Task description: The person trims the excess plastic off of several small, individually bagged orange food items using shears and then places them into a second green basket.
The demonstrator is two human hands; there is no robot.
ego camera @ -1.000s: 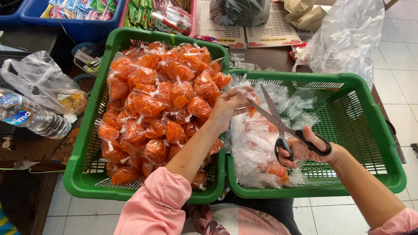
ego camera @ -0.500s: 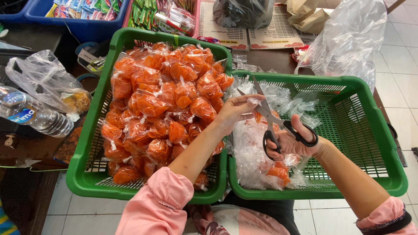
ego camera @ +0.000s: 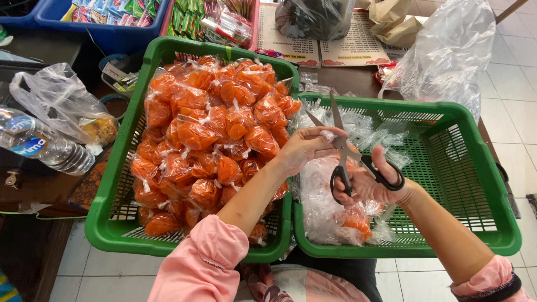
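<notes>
— What is sitting around the hands?
— A green basket of orange-filled packets is lying to their left; another green basket is sitting under them.
— And the hands?
— The right hand is gripping black-handled scissors, blades parted; the left hand is pinching a clear bag just beside them.
</notes>
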